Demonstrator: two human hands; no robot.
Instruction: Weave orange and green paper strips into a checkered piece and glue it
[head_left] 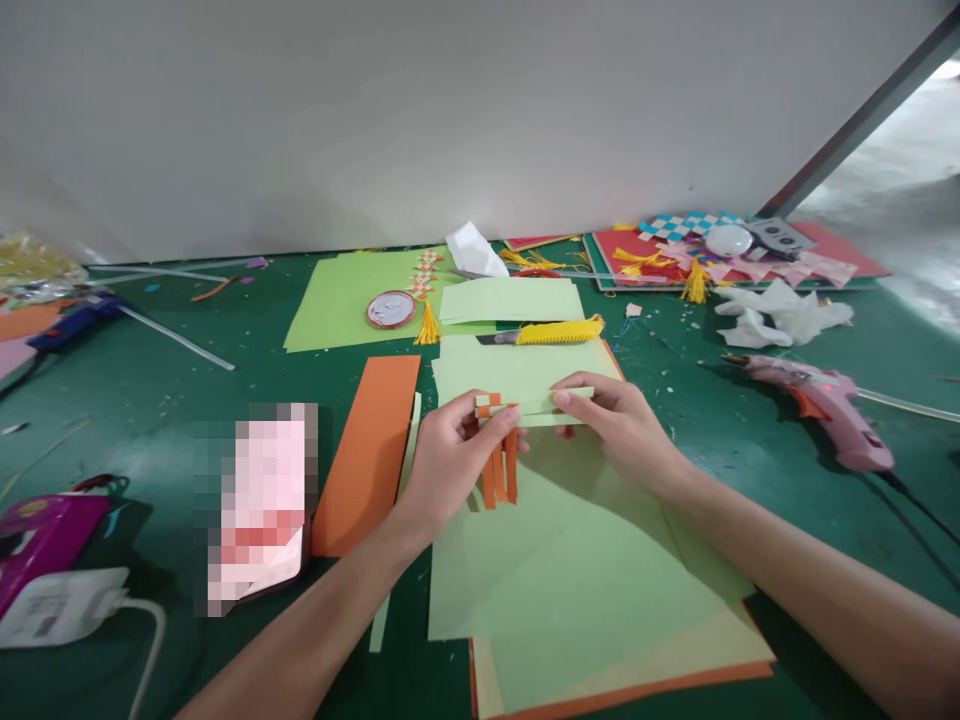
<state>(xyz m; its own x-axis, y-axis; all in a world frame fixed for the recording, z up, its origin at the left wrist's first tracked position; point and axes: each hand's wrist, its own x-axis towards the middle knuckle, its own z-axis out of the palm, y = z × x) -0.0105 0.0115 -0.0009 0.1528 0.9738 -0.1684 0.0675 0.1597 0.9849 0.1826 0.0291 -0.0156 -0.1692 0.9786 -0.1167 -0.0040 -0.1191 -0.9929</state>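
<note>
Between my two hands is a small woven piece of paper strips [493, 401], orange and pale green crossing each other. My left hand [457, 445] pinches its woven end, with several orange strips [500, 475] hanging down below the fingers. On the other side, my right hand [619, 420] pinches the pale green strips [536, 410] that run out to the right. Under both hands lies a stack of pale green paper sheets [577, 560]. Just beyond them, a yellow utility knife [559, 331] rests on the paper with its blade pointing left.
Orange card [367, 450] and a blurred-out phone [262, 500] lie to the left. A pink glue gun [817, 400] lies at right, its cord trailing. White crumpled tissue [784, 312], yellow tassels and a round lid-like disc [391, 309] are farther back. A white charger [64, 607] sits front left.
</note>
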